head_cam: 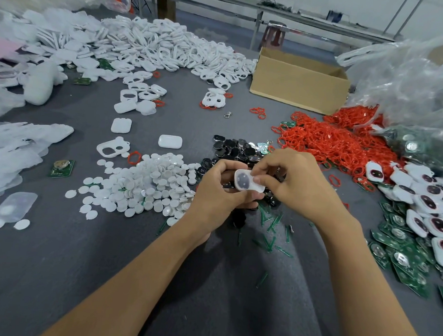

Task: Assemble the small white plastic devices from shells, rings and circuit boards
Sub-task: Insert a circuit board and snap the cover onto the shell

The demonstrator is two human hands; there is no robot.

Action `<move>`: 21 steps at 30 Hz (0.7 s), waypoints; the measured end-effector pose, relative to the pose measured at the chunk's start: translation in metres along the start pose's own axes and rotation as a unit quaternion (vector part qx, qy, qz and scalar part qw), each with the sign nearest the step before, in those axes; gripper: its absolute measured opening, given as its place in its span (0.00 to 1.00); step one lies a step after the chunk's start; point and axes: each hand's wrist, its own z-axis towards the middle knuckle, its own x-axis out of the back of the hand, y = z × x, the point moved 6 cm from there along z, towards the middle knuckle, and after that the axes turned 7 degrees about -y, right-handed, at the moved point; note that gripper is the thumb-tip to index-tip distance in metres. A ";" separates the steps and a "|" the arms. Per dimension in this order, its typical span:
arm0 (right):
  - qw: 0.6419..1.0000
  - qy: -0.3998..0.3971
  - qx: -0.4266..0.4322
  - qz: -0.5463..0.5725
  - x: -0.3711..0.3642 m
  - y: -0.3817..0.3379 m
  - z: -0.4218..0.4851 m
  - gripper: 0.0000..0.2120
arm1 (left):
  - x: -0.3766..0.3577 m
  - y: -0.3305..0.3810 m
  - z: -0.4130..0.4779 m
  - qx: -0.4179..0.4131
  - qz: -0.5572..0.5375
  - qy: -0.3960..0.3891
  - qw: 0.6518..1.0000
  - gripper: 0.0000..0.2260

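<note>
At the middle of the desk point(96, 276), just in front of the person, the fingers point(231, 165) of the left hand point(218, 193) are curled round a small white shell point(246, 182), cradling its left end and underside. The right hand point(298, 181) pinches the shell's right end between thumb and forefinger. Both hands are thus closed on this one piece, held just above the desk with its greyish face up. Round marks show on that face, but I cannot tell whether a board or ring already sits inside.

Under and behind the hands lies a scatter of black pieces point(239, 146), with loose green strips point(271, 228) just nearer the person. To the left is a spread of white discs point(148, 185). To the right is a thick heap of red rings point(330, 142), and beyond it a row of part-built units point(427, 202), white with dark centres, lying on and beside the circuit boards point(402, 254). Along the far side runs a large heap of white shells point(170, 46), next to a cardboard box point(300, 80) and some plastic bags point(409, 82).

By my reading, the work is at an early stage. One unit is in hand at a fitting or pressing step, and a modest batch at the right looks partly made. The stocks of shells, rings and boards are far larger than that batch, so most of the assembling is yet to be done.
</note>
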 end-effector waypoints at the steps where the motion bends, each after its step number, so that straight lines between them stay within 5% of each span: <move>1: 1.000 -0.008 -0.004 -0.001 -0.002 0.001 0.000 0.04 | 0.000 0.000 0.000 0.000 0.002 0.000 1.000 0.21; 21: 1.000 -0.012 -0.009 0.002 -0.011 -0.007 0.004 0.04 | 0.001 -0.004 0.003 -0.003 -0.025 -0.014 1.000 0.19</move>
